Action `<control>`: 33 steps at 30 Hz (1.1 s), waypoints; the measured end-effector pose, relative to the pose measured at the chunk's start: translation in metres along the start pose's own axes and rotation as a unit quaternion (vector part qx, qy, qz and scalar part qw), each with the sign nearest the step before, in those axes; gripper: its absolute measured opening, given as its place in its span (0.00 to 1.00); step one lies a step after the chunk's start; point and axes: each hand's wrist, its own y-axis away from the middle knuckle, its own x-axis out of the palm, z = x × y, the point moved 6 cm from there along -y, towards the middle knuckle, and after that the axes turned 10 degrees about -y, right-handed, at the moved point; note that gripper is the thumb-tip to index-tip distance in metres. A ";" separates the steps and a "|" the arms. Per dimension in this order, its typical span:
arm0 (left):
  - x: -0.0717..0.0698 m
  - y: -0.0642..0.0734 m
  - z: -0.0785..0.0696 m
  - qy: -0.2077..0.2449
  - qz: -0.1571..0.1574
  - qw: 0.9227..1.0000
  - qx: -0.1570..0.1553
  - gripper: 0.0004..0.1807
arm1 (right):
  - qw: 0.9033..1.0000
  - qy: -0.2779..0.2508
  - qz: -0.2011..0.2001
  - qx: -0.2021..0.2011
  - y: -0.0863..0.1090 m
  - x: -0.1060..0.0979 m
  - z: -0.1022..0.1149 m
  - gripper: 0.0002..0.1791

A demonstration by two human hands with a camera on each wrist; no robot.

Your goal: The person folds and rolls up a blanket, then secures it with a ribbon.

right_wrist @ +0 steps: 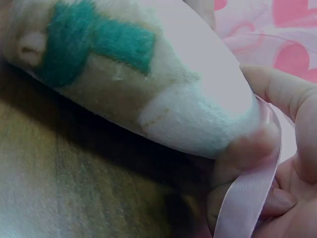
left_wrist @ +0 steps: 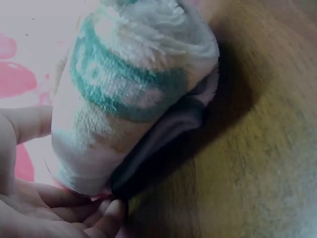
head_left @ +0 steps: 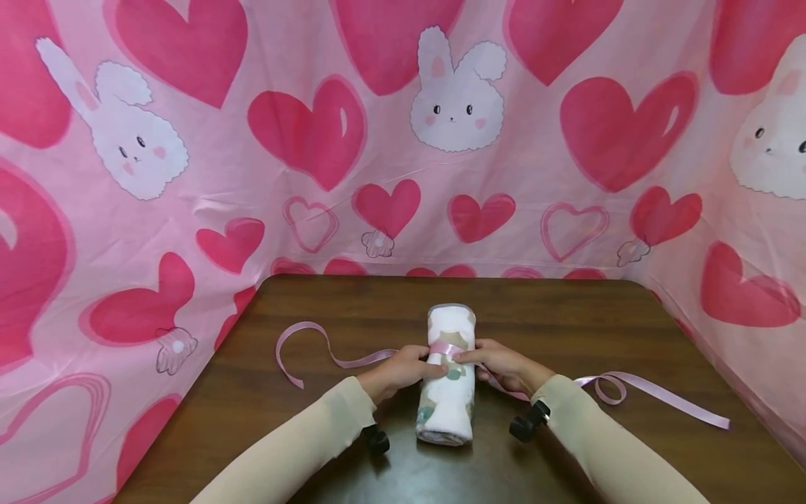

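My L hand (head_left: 398,372) grips the rolled towel (head_left: 447,413) from its L side, thumb on top, fingers curled in at the lower edge; my R hand (head_left: 506,365) holds the R side likewise, thumb tip at the near edge of the pink ribbon (head_left: 444,348), w/ the ribbon running down past my R fingers. Towel's btwn both hands, abt mid-table, in front of me; can't tell if it rests fully on the table (head_left: 541,308) or a touch off it. Shd be light, soft & squashy, fluffy pile so prob. not slippery, nothing fragile; cd dent or loosen if squeezed hard, since a fold seems to gape low on its side in the L wrist view. Best hold imo: both sides, near the ribbon, gentle & even. Ribbon looks thin & satiny, so prob. slick. Towel's long axis runs away from me, nearly straight, far end leaning a bit R; near end faces me, layers showing. Ribbon crosses the top approx. square to that axis, no knot visible there. One tail curls out to the L, the other passes under my R wrist & lies R w/ a loop. Cream sleeves (head_left: 296,441), black wrist cams (head_left: 529,422); beyond, pink cloth (head_left: 271,189) w/ hearts & rabbits.
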 end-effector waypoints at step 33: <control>-0.006 -0.017 0.006 0.260 0.093 0.961 0.001 0.18 | 0.997 0.057 -0.002 -0.054 -0.001 0.004 0.012 0.28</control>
